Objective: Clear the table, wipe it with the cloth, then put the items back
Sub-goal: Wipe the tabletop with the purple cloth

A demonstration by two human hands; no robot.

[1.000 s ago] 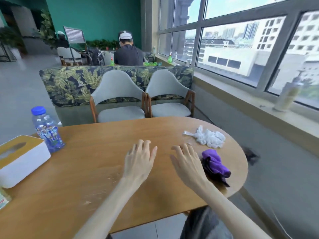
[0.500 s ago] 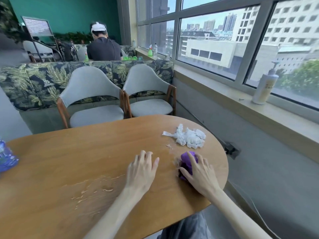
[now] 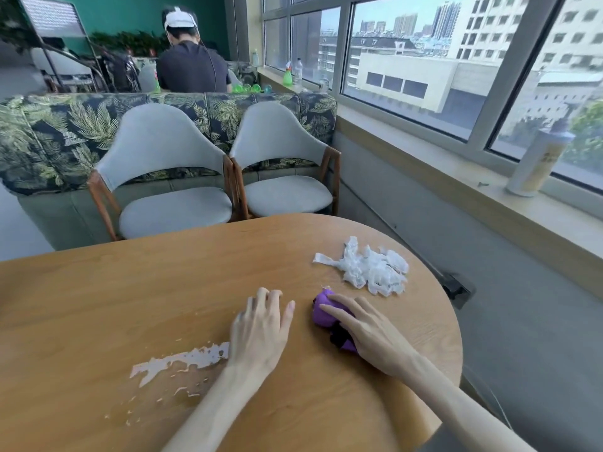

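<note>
A crumpled purple cloth (image 3: 323,313) lies on the wooden table (image 3: 98,305) near its right end. My right hand (image 3: 368,334) rests on top of the cloth, fingers closing over it. My left hand (image 3: 261,327) lies flat on the tabletop just left of the cloth, fingers spread, holding nothing. A pile of torn white tissue (image 3: 368,270) sits beyond the cloth near the far right edge. A streak of white spill (image 3: 177,362) marks the table left of my left wrist.
Two grey chairs (image 3: 169,177) stand at the table's far side, in front of a leaf-patterned sofa (image 3: 49,135). A person (image 3: 191,65) sits behind it, back turned. A white pump bottle (image 3: 535,161) stands on the window sill at right.
My right hand has moved onto the purple cloth and covers it. The view has swung right, so the water bottle and tissue box at the left are out of frame.
</note>
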